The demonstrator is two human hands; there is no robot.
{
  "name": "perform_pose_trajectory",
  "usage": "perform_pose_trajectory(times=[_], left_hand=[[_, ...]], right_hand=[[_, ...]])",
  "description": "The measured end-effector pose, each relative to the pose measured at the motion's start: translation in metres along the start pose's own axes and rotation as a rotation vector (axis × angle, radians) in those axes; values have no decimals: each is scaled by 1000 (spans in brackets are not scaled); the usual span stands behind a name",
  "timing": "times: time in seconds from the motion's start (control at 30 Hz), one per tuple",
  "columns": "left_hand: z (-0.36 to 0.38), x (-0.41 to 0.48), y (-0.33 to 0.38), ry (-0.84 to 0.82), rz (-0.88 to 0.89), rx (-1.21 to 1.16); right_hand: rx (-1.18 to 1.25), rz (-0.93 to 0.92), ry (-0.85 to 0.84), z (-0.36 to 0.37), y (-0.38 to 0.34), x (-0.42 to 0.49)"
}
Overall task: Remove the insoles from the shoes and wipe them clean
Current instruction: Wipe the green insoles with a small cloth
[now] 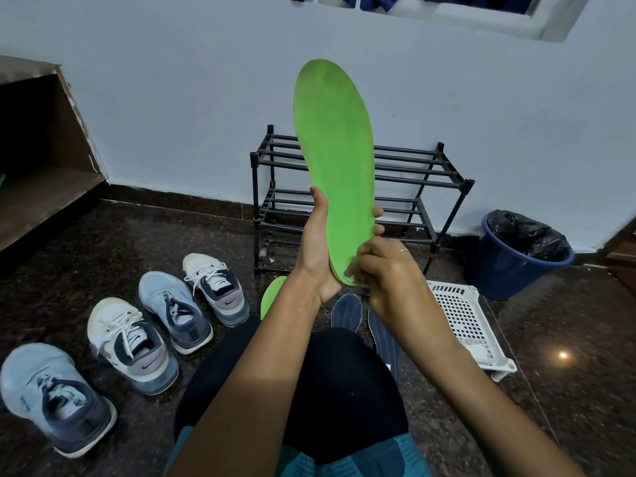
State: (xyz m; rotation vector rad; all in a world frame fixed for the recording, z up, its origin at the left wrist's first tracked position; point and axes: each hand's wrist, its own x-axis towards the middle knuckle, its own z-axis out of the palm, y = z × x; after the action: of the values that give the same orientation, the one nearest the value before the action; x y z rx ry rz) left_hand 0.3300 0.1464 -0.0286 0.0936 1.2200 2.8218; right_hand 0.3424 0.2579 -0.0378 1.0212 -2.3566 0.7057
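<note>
Insole held upright, both hands at its heel

Both hands hold one green insole (pixel 334 160) up in front of the camera, toe end at the top and heel end at the bottom. The left hand (pixel 316 249) is clamped around its lower part, with the thumb along the left edge and the fingertips wrapping round to the right edge. The right hand (pixel 382 270) is at the heel, fingers curled, pinching a white scrap (pixel 347 276) against the green surface. What the scrap is made of cannot be told.

The raised insole covers the middle of a black shoe rack (pixel 413 173) standing against the pale wall (pixel 172 98). A second green insole (pixel 272 294) lies on the dark speckled floor (pixel 103 242), mostly hidden by the left forearm. Two dark blue insoles (pixel 346 311) lie just beside it to the right, cut off by the right arm and a knee (pixel 344 390) in dark cloth.

Four shoes sit in a row on the left, alternating blue and white: a light blue shoe (pixel 55 394) nearest, then a white shoe (pixel 130 346), another blue one (pixel 175 311), and another white one (pixel 216 287) farthest. At right, a white perforated basket (pixel 464 318) lies on the floor. Behind it stands a blue bucket (pixel 516 263) lined with a black bag. Brown wooden steps (pixel 41 149) fill the left edge.
</note>
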Motion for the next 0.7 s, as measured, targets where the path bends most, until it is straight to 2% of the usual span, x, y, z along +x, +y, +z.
perform_pose_trajectory(times=[0.1, 0.33, 0.53, 0.7], left_hand=[[1, -2, 0, -20, -12, 29], [1, 0, -1, -19, 23, 14], [1, 1, -1, 20, 74, -51], [2, 0, 0, 7, 66, -84]], right_hand=[[-89, -48, 23, -4, 7, 1], [-207, -7, 68, 1, 2, -5], [36, 32, 88, 10, -6, -2], [232, 125, 168, 14, -17, 0]])
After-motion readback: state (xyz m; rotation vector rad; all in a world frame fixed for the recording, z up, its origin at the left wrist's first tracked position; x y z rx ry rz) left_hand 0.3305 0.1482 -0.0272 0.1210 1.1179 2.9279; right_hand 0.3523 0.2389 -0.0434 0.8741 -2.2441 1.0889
